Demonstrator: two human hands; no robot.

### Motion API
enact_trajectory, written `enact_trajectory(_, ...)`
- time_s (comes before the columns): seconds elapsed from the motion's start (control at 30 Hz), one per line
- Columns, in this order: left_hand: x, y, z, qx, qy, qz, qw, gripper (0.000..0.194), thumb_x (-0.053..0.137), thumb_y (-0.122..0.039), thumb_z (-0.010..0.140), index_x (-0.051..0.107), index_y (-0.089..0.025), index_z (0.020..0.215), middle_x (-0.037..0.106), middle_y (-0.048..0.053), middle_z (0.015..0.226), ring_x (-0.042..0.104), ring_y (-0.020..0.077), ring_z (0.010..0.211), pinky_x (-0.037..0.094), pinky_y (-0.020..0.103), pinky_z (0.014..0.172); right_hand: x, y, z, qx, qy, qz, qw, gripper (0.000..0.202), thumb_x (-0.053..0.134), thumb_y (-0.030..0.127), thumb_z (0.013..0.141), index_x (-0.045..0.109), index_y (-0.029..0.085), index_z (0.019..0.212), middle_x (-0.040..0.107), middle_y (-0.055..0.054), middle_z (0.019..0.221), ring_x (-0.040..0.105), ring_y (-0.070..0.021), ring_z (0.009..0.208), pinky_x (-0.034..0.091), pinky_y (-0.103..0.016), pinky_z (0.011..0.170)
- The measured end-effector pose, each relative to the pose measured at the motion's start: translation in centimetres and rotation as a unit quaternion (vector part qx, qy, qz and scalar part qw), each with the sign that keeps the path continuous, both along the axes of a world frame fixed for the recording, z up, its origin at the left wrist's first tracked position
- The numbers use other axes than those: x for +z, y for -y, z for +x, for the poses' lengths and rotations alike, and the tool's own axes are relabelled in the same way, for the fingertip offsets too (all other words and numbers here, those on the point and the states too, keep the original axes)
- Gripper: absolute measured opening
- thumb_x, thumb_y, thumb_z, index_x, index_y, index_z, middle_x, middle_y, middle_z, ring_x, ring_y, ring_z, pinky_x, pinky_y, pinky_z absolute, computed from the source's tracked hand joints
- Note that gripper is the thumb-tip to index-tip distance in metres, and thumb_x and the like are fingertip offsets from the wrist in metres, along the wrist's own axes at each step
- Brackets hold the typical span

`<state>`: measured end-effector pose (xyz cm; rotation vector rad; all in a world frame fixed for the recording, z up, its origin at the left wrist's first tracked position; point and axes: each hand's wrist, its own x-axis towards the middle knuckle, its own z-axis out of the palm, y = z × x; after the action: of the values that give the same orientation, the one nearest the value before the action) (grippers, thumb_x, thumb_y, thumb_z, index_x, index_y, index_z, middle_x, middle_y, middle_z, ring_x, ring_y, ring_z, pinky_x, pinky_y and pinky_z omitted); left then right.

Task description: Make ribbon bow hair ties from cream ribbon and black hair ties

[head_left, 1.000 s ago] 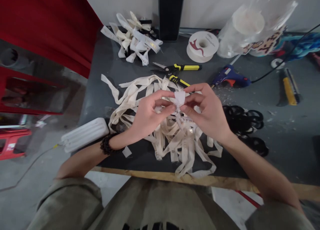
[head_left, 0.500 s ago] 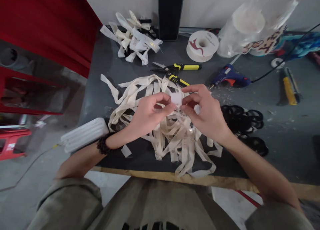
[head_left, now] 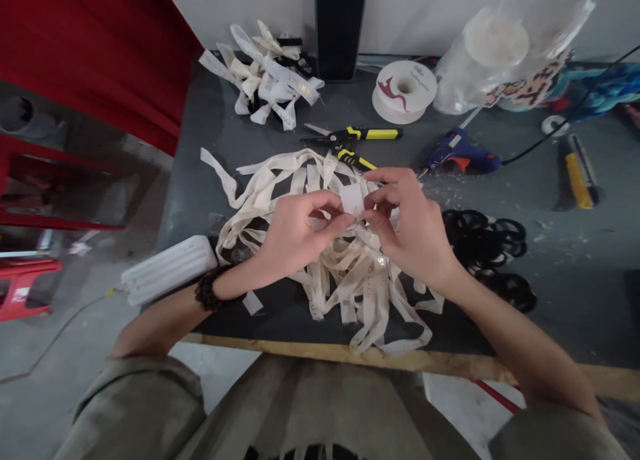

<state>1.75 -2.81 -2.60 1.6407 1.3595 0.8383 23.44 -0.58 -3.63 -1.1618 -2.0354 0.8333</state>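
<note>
Between my two hands is a short white ribbon (head_left: 352,199), raised above the table. My left hand (head_left: 305,230) pinches its left side between thumb and fingers. On the other side, my right hand (head_left: 413,230) grips it with thumb and fingertips; the exact grip is partly hidden. Beneath both hands spreads a tangled heap of cream ribbons (head_left: 377,300), some with gold lettering. Just beyond my fingers lie yellow-and-black snips (head_left: 345,140), blades apart and pointing left.
Black hair ties (head_left: 485,240) lie right of my hands, with a blue glue gun (head_left: 463,152) behind them. A ribbon spool (head_left: 405,92) and a pile of tied ribbons (head_left: 270,80) stand at the back. A yellow cutter (head_left: 579,173) is far right, a white power strip (head_left: 170,270) left.
The white ribbon has tilted slightly, and my left thumb has shifted a little to the right along its lower edge. Both hands keep their hold.
</note>
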Motion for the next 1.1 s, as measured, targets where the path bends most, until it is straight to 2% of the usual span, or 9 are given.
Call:
enact_trajectory(0.1, -0.2, -0.1, 0.0, 0.002, 0.068, -0.058, 0.996, 0.017, 0.079, -0.034, 0.097, 0.073, -0.02, 0.089, 0.078, 0.002, 0.086, 0.073, 0.017, 0.079, 0.058, 0.028, 0.072, -0.1, 0.3, -0.3, -0.008, 0.017, 0.038, 0.999, 0.041, 0.057, 0.013, 0.098, 0.054, 0.026, 0.136, 0.076, -0.001, 0.094, 0.074, -0.0203, 0.082, 0.059, -0.035, 0.075)
enact_trajectory(0.17, -0.3, -0.2, 0.0, 0.014, 0.082, -0.06, 0.995, 0.015, 0.08, -0.033, 0.095, 0.073, -0.021, 0.09, 0.077, 0.002, 0.085, 0.074, 0.0174, 0.079, 0.059, 0.029, 0.072, -0.1, 0.4, -0.3, -0.004, 0.017, 0.031, 0.999, 0.041, 0.06, 0.017, 0.099, 0.054, 0.027, 0.138, 0.078, -0.001, 0.096, 0.076, -0.0212, 0.084, 0.06, -0.036, 0.076)
enact_trajectory(0.27, -0.3, -0.1, -0.1, 0.019, 0.064, -0.032, 0.997, 0.013, 0.079, -0.033, 0.096, 0.075, -0.021, 0.093, 0.078, 0.003, 0.089, 0.076, 0.0179, 0.082, 0.059, 0.028, 0.072, 0.2, 0.2, -0.2, -0.005, 0.004, 0.001, 1.0, 0.042, 0.07, 0.023, 0.097, 0.056, 0.027, 0.136, 0.082, 0.0, 0.098, 0.077, -0.0222, 0.08, 0.061, -0.038, 0.077)
enact_trajectory(0.37, -0.2, -0.1, -0.2, 0.02, 0.025, 0.006, 0.999, 0.013, 0.078, -0.034, 0.097, 0.076, -0.022, 0.094, 0.08, 0.003, 0.094, 0.076, 0.0194, 0.087, 0.058, 0.031, 0.077, 0.4, 0.0, -0.1, -0.012, -0.002, -0.026, 1.0, 0.042, 0.075, 0.024, 0.094, 0.06, 0.028, 0.133, 0.083, 0.002, 0.093, 0.078, -0.0223, 0.076, 0.061, -0.037, 0.074)
enact_trajectory(0.57, -0.1, -0.2, -0.2, -0.001, -0.049, 0.023, 0.999, 0.017, 0.072, -0.033, 0.1, 0.07, -0.02, 0.088, 0.074, 0.001, 0.084, 0.066, 0.0167, 0.075, 0.048, 0.032, 0.07, 0.2, 0.3, -0.3, -0.009, 0.032, 0.009, 0.999, 0.045, 0.068, 0.019, 0.095, 0.056, 0.025, 0.137, 0.082, 0.001, 0.092, 0.075, -0.0203, 0.074, 0.058, -0.036, 0.072)
enact_trajectory(0.73, -0.2, 0.0, 0.0, -0.013, 0.025, -0.017, 0.999, 0.013, 0.077, -0.032, 0.097, 0.075, -0.021, 0.091, 0.079, 0.002, 0.089, 0.075, 0.0189, 0.084, 0.056, 0.031, 0.077, -0.2, 0.6, -0.3, -0.018, 0.046, 0.02, 0.999, 0.048, 0.062, 0.016, 0.096, 0.054, 0.027, 0.143, 0.082, 0.0, 0.095, 0.078, -0.0237, 0.084, 0.06, -0.038, 0.077)
enact_trajectory(0.87, -0.1, 0.1, 0.1, -0.002, 0.006, -0.003, 1.0, 0.009, 0.081, -0.031, 0.094, 0.08, -0.022, 0.092, 0.082, 0.003, 0.091, 0.076, 0.0204, 0.084, 0.056, 0.032, 0.075, -0.3, 0.4, -0.2, -0.02, 0.019, 0.005, 1.0, 0.049, 0.063, 0.014, 0.095, 0.056, 0.028, 0.14, 0.083, 0.0, 0.094, 0.079, -0.0235, 0.083, 0.062, -0.038, 0.077)
enact_trajectory(1.0, -0.4, 0.0, 0.0, 0.018, 0.05, -0.045, 0.998, 0.014, 0.08, -0.027, 0.091, 0.072, -0.021, 0.081, 0.075, 0.001, 0.081, 0.07, 0.0169, 0.076, 0.053, 0.03, 0.069, -0.2, 0.6, -0.4, -0.027, 0.016, 0.013, 0.999, 0.047, 0.063, 0.012, 0.095, 0.058, 0.029, 0.139, 0.082, 0.0, 0.094, 0.082, -0.0243, 0.089, 0.065, -0.039, 0.082)
enact_trajectory(1.1, -0.8, -0.2, -0.2, 0.036, 0.095, -0.076, 0.992, 0.023, 0.081, -0.024, 0.087, 0.063, -0.02, 0.075, 0.068, -0.001, 0.076, 0.065, 0.0146, 0.073, 0.052, 0.028, 0.067, -0.4, 1.1, -0.7, -0.029, 0.02, 0.048, 0.998, 0.042, 0.06, 0.013, 0.1, 0.06, 0.029, 0.138, 0.083, -0.001, 0.099, 0.083, -0.0246, 0.093, 0.066, -0.042, 0.088)
